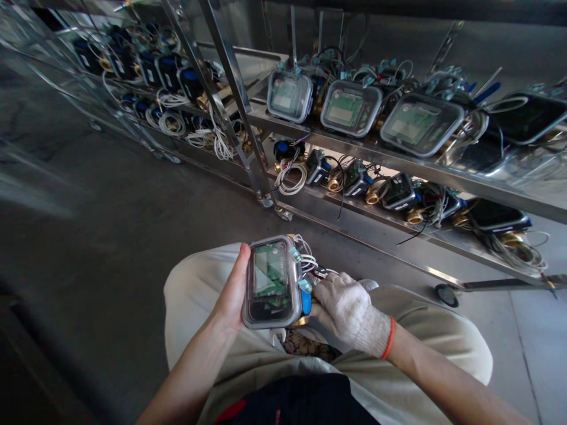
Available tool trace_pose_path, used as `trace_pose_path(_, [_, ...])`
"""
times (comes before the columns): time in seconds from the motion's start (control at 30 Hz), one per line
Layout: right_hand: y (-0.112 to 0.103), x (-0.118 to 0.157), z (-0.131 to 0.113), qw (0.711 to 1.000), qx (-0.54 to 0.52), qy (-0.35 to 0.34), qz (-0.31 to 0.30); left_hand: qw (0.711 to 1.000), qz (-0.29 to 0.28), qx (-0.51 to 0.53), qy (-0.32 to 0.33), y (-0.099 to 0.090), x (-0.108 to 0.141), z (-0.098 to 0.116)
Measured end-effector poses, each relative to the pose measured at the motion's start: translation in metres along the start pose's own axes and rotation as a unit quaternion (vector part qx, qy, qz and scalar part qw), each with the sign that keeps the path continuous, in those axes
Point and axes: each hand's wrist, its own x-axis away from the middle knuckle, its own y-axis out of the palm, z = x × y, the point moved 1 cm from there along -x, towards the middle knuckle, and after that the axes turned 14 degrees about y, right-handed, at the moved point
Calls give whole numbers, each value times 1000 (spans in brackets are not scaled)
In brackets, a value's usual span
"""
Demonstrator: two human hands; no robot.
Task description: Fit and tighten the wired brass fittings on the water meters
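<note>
A water meter (271,283) with a clear cover over a green circuit board is held above my lap. My bare left hand (233,292) is closed around its left edge, thumb along the side. White cables (305,251) and small light-blue clips stick out from its far right side, beside a blue body part (305,301) and a brass fitting (301,321). My right hand (343,307), in a white knit glove with an orange cuff, is closed against the meter's right side; its fingertips are partly hidden. Below the meter, the end of an open-end wrench (278,336) shows between my legs.
Ahead stands a metal rack (310,133) on casters. Several similar covered meters (351,109) line its upper shelf, and more with brass fittings and coiled cables (292,178) lie on the lower shelf. Another loaded rack (146,100) is at left. Grey floor (133,200) lies between.
</note>
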Motion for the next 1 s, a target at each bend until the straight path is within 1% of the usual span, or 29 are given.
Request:
trace_pose_path(0.07, [-1, 0, -1, 999, -3, 28, -21, 1000, 4, -5, 1, -1, 0, 1])
trace_pose_path(0.13, [0, 0, -1, 999, -11, 32, -25, 1000, 9, -13, 6, -2, 1, 2])
trace_pose_path(0.33, [6, 3, 5, 999, -6, -25, 31, 999, 4, -31, 21, 0, 3, 5])
trace_pose_path(0.53, [3, 2, 7, 995, 3, -85, 43, 1000, 3, -18, 3, 1, 4, 3])
trace_pose_path(0.63, [12, 3, 6, 994, -14, -96, 49, 1000, -6, -9, 1, 2, 4, 0])
trace_pose_path(0.77, [29, 9, 9, 990, -60, -96, 90, 1000, -9, 9, 7, 7, 4, -3])
trace_pose_path(0.83, [27, 10, 11, 993, -51, -71, 82, 1000, -6, 10, 3, 9, 3, -3])
trace_pose_path(0.9, [17, 9, 12, 997, -33, -35, 54, 1000, 0, 2, 8, 9, 3, -2])
trace_pose_path(0.93, [11, 8, 13, 998, -27, -32, 43, 1000, 5, -4, 13, 9, 2, -2])
trace_pose_path(1.0, [4, 5, 13, 997, -19, -64, 35, 1000, 9, -12, 21, 9, 3, -1])
